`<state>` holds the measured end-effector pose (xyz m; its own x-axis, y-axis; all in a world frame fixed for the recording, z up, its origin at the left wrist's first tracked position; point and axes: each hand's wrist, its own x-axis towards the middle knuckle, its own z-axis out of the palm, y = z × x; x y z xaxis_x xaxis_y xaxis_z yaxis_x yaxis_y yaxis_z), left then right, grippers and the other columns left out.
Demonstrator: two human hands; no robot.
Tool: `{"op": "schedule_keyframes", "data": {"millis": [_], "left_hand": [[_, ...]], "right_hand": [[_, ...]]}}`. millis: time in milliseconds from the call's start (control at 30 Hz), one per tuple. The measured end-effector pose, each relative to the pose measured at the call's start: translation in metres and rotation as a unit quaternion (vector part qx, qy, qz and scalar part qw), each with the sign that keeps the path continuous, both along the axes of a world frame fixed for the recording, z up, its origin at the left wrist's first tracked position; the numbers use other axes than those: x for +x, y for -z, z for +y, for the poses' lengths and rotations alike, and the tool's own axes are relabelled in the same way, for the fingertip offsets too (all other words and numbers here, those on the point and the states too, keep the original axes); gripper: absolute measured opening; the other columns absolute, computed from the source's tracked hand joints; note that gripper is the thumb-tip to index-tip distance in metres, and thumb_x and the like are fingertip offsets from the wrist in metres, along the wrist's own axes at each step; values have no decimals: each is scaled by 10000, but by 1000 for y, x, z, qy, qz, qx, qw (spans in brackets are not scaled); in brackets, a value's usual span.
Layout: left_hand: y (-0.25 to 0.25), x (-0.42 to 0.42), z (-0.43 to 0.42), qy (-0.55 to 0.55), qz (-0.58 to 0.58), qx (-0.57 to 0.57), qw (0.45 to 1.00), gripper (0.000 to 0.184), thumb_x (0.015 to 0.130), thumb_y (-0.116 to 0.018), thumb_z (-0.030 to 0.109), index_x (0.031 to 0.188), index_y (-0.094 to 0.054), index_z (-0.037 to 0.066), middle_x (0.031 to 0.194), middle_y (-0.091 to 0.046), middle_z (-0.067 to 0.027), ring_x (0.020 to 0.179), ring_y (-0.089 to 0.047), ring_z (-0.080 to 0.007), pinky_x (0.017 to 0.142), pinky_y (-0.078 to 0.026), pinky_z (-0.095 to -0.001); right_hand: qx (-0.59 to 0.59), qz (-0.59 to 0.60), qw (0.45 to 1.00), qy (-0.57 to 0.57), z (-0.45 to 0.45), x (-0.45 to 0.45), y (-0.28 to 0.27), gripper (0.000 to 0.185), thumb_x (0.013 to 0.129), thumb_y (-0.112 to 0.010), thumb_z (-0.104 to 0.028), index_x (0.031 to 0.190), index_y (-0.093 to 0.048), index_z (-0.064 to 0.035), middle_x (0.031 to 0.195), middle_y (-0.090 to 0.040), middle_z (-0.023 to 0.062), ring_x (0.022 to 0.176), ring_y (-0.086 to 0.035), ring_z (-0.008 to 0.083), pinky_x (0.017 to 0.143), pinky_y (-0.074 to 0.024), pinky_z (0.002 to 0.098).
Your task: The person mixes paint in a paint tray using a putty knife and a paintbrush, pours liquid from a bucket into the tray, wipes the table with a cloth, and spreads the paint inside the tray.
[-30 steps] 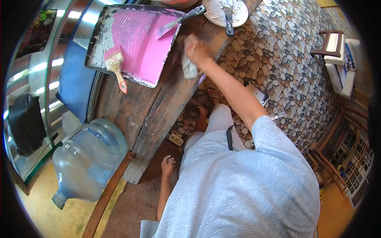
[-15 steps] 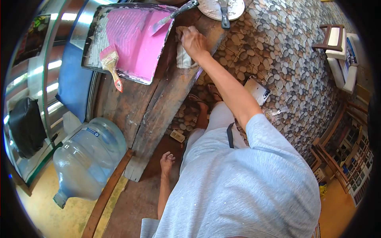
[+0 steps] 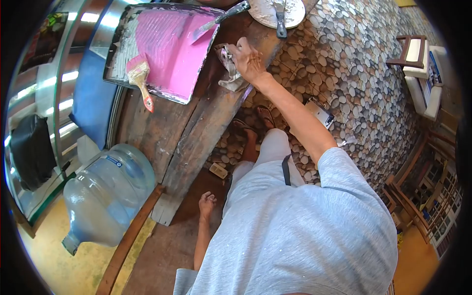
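My right hand [image 3: 248,60] grips a crumpled, stained rag [image 3: 232,81] over the wooden bench [image 3: 182,147], near its edge. Beside it lies a black-edged paint tray [image 3: 169,69] with pink paint spread in it. A paintbrush [image 3: 139,77] with pink bristles rests on the tray's near rim, handle over the bench. Across the tray's far corner leans a putty knife [image 3: 216,22] with paint on its blade. My left hand [image 3: 207,202] hangs low beside my body, fingers curled in, with nothing visible in it.
A white round lid [image 3: 260,12] with putty and a second putty knife [image 3: 280,24] sits at the bench's far end. A big clear water bottle [image 3: 108,196] lies at the left. A white container [image 3: 319,114] stands on the pebble-patterned floor [image 3: 354,83].
My right hand has shifted slightly right and toward me, and the rag is now more bunched and lifted, with pink stains showing. My left hand stays about where it was.
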<state>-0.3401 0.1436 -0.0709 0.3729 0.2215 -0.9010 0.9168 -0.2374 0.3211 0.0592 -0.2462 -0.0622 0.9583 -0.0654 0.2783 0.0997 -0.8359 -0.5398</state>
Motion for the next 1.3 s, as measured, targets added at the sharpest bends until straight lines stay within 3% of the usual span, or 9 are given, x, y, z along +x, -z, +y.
{"op": "schedule_keyframes", "data": {"millis": [200,400,533,700,767,833,1167,1233,1300], "left_hand": [[2,-7,-2,-21,-3,-25,999,358,850,-536,166,1166,-466,12,957,-586,-71,772,-582,-138,635,-475,-259],[17,-28,12,-72,-2,-47,996,367,848,-554,188,1161,-472,14,957,-588,-70,778,-583,-140,640,-478,-268],[19,-34,14,-59,-22,-77,995,365,847,-559,185,1159,-475,15,959,-590,-73,778,-583,-140,647,-478,-269],[18,-15,5,-22,-28,-63,997,364,844,-560,179,1159,-476,16,963,-590,-74,772,-583,-140,655,-476,-267],[11,-7,8,-32,-18,-58,998,362,843,-558,174,1158,-476,15,963,-590,-74,769,-583,-140,656,-476,-266],[-6,13,0,-35,4,-12,999,356,842,-552,161,1158,-477,14,959,-591,-74,768,-584,-137,651,-476,-269],[1,-18,3,27,-11,-22,999,323,844,-539,130,1135,-485,1,930,-587,-68,739,-569,-124,629,-476,-250],[1,-18,6,14,-36,-41,998,312,839,-542,116,1119,-490,-9,910,-590,-73,709,-570,-128,623,-477,-250],[10,-21,17,-12,-34,-49,998,317,834,-545,110,1119,-488,-17,904,-591,-77,698,-570,-131,622,-479,-252]], "right_hand": [[-10,-31,992,-124,8,-30,1,322,778,-574,-200,1079,-553,-88,950,-447,142,847,-557,308,662,-496,423],[-21,86,995,-41,8,20,8,252,773,-577,-235,897,-515,-26,922,-449,202,753,-579,358,647,-495,446],[231,193,954,8,45,2,24,230,758,-557,-217,765,-483,1,897,-462,216,729,-573,367,611,-488,422],[27,126,975,-179,67,-25,5,208,762,-541,-226,752,-491,-24,831,-481,214,728,-576,377,620,-483,478],[178,187,964,57,52,3,13,193,772,-513,-201,756,-498,-9,859,-459,233,708,-575,381,611,-484,490],[12,83,996,10,30,23,4,227,838,-390,-187,841,-486,19,791,-560,282,752,-577,437,660,-480,487],[42,96,989,-102,68,-36,9,128,736,-532,-143,769,-557,-22,886,-507,202,680,-580,358,580,-474,439],[167,98,978,76,33,-23,30,137,729,-575,-170,782,-568,-44,849,-524,179,664,-589,309,555,-480,392],[-26,60,991,116,-17,-17,12,181,709,-605,-156,852,-575,-48,880,-548,138,653,-583,267,581,-490,352]]}}
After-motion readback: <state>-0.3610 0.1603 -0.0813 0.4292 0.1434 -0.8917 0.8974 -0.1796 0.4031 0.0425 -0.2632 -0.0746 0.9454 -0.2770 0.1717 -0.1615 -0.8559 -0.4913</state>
